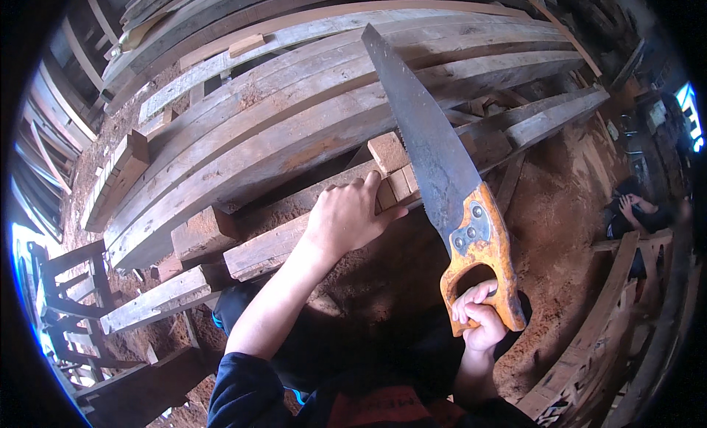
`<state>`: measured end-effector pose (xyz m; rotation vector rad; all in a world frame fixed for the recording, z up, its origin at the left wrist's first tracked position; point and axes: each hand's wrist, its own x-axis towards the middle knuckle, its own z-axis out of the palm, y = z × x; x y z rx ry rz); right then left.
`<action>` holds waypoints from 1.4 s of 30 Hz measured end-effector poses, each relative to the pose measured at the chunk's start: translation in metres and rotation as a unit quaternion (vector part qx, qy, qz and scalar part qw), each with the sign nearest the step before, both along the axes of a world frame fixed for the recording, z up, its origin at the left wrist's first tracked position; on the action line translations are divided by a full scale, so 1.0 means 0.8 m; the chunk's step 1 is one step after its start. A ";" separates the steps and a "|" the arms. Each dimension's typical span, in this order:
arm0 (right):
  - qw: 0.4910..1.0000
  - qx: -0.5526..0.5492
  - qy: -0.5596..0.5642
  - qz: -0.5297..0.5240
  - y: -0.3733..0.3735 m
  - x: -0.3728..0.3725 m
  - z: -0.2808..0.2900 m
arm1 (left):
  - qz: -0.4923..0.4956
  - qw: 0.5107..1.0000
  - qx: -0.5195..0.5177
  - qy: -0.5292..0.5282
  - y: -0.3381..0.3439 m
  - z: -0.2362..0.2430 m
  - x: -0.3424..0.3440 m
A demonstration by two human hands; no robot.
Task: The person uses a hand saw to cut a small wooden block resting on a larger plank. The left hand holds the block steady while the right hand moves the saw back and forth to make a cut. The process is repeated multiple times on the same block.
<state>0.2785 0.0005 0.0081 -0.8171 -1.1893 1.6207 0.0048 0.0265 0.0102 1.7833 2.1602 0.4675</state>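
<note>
My right hand [480,316] is wrapped round the worn orange-yellow wooden handle of a handsaw [434,137]. Its long, stained grey blade points up and away to the far left, above the timbers. On the nearer side of the timber stack my left hand [343,216] grips a wooden beam [261,251], fingers curled over its top and thumb stretched to the right. Just beyond those fingertips, a small pale wood block [388,152] and cut-looking end pieces [398,183] sit close to the blade. The undersides of my left fingers are partly hidden.
Long grey timbers [309,96] lie side by side across the far side, with a thick block [202,233] at left. Reddish sawdust [549,200] covers the ground. More planks [589,332] stand at right, near another person's hand [630,202]. A wooden frame [77,295] stands at left.
</note>
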 end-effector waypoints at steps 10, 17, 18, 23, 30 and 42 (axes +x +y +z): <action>0.999 -0.002 0.031 -0.028 -0.001 -0.004 -0.004 | -0.031 0.999 0.017 -0.019 0.004 0.006 -0.010; 1.000 0.004 0.002 -0.011 0.003 -0.001 -0.001 | -0.040 0.999 -0.008 -0.022 0.008 0.014 -0.013; 0.994 0.083 -0.073 0.005 0.003 -0.001 -0.002 | -0.039 0.999 -0.009 -0.020 0.008 0.015 -0.014; 0.978 -0.118 0.147 -0.086 0.003 -0.014 0.008 | -0.038 0.999 0.000 -0.018 0.008 0.009 -0.014; 0.994 0.069 -0.068 -0.052 -0.011 -0.002 -0.022 | -0.036 0.999 -0.011 -0.008 0.008 0.013 -0.011; 0.991 -0.072 0.106 0.033 0.007 -0.001 0.010 | -0.031 0.999 0.003 0.015 0.006 0.012 -0.006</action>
